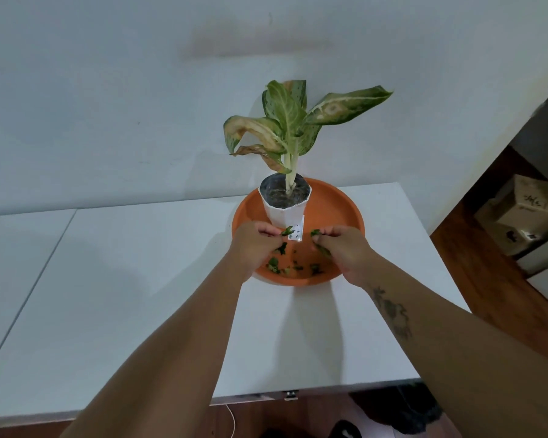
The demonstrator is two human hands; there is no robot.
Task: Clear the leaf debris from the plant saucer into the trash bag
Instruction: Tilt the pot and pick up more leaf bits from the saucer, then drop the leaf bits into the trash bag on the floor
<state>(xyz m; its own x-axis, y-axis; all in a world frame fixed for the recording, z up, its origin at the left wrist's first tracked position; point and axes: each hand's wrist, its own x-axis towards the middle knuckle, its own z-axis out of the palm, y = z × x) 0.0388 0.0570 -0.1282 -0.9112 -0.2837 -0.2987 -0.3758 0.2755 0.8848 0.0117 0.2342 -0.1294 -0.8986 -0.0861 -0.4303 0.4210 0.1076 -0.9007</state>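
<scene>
An orange plant saucer (336,210) sits on the white table, with a white pot (282,213) holding a wilting plant at its back. Several green leaf scraps (298,266) lie in the saucer's near part. My left hand (252,248) is over the saucer's left side, fingers pinched on a leaf piece (287,230). My right hand (345,251) is over the right side, closed on more leaf bits (315,233). A dark bag (402,409) shows on the floor below the table's front edge.
The white table (140,295) meets a white wall at the back; its right edge is near the saucer. Cardboard boxes (522,213) stand on the wooden floor to the right. A white cable (231,418) hangs below the front edge.
</scene>
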